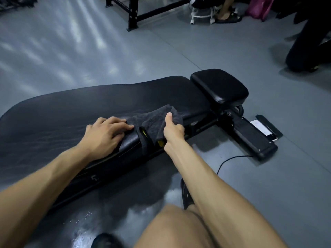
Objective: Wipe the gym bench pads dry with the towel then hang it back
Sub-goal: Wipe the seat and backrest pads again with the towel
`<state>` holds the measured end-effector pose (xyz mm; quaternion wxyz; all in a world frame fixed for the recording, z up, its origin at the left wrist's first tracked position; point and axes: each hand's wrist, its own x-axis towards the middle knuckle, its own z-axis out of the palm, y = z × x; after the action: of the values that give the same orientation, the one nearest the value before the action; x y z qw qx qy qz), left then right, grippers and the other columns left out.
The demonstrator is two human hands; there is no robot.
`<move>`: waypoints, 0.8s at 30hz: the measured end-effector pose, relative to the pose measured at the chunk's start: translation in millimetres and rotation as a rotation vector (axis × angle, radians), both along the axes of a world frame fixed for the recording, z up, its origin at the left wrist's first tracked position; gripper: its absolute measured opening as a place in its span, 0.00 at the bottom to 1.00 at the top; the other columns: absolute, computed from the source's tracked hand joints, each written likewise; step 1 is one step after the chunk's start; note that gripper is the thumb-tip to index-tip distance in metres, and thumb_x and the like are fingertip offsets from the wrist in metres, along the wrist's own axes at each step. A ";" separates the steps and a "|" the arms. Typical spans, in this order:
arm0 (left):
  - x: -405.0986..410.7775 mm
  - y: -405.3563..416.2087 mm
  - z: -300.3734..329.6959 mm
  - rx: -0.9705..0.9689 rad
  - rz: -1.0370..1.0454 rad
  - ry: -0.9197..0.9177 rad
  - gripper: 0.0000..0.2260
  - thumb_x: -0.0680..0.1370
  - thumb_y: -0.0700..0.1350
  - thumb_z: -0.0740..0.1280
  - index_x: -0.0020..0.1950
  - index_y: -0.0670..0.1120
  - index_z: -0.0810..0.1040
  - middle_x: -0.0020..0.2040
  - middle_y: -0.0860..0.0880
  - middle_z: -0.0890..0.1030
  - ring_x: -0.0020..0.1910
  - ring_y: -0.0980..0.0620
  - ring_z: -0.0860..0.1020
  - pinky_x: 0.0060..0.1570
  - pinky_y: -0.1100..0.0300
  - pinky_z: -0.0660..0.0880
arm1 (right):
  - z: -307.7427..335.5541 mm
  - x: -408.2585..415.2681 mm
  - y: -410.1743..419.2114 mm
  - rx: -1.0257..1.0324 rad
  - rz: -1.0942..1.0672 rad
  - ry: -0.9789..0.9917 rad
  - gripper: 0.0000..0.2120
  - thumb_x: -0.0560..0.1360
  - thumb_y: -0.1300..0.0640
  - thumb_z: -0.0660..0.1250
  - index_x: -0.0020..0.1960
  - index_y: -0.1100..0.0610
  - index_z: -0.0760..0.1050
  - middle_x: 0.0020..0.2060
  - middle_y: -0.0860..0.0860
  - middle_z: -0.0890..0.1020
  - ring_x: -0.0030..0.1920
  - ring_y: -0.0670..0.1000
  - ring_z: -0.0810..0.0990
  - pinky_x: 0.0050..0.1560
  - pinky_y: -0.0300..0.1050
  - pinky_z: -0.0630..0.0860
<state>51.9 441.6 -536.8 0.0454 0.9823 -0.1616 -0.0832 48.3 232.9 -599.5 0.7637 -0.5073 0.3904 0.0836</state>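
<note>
Knee (pixel 179 228) low; R hand (pixel 172 130) grips towel (pixel 154 122).

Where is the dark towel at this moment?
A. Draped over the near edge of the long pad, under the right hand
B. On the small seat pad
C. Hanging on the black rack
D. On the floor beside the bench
A: the towel lies over the near edge of the long pad, with the right hand gripping it, thumb on top.
</note>
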 end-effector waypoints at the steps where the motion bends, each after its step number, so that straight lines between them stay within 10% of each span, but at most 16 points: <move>1: 1.3 -1.2 0.1 0.000 -0.001 -0.003 0.22 0.76 0.58 0.53 0.67 0.69 0.75 0.71 0.61 0.72 0.66 0.47 0.69 0.57 0.45 0.68 | -2.5 -2.1 -4.5 0.006 0.009 -0.009 0.35 0.80 0.37 0.62 0.76 0.61 0.62 0.73 0.55 0.69 0.70 0.58 0.71 0.69 0.51 0.70; 10: 30.9 -12.4 -6.9 -0.098 -0.164 -0.126 0.15 0.78 0.53 0.57 0.58 0.60 0.80 0.60 0.54 0.78 0.55 0.43 0.74 0.54 0.45 0.72 | -39.0 0.0 -63.0 -0.141 -0.292 -0.060 0.29 0.80 0.36 0.60 0.67 0.59 0.68 0.63 0.55 0.78 0.61 0.56 0.79 0.65 0.57 0.77; 18: 96.1 -52.1 -41.9 -0.094 -0.279 -0.207 0.16 0.80 0.51 0.54 0.63 0.55 0.76 0.66 0.52 0.77 0.62 0.40 0.74 0.62 0.40 0.72 | -50.1 32.2 -50.6 -0.324 -0.185 -0.111 0.43 0.82 0.36 0.55 0.82 0.59 0.39 0.81 0.57 0.56 0.79 0.55 0.59 0.78 0.50 0.59; 24: 90.7 -56.3 -44.8 -0.130 -0.232 -0.248 0.17 0.80 0.51 0.54 0.64 0.55 0.76 0.66 0.54 0.76 0.63 0.42 0.71 0.60 0.41 0.71 | -39.9 59.6 -92.9 -0.440 -0.186 -0.019 0.36 0.84 0.41 0.53 0.80 0.65 0.48 0.77 0.65 0.61 0.75 0.62 0.66 0.69 0.51 0.65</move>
<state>142.5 385.3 -581.5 0.0786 0.9548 -0.2832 0.0445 107.9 140.0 -639.4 0.6428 -0.6241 0.4371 -0.0789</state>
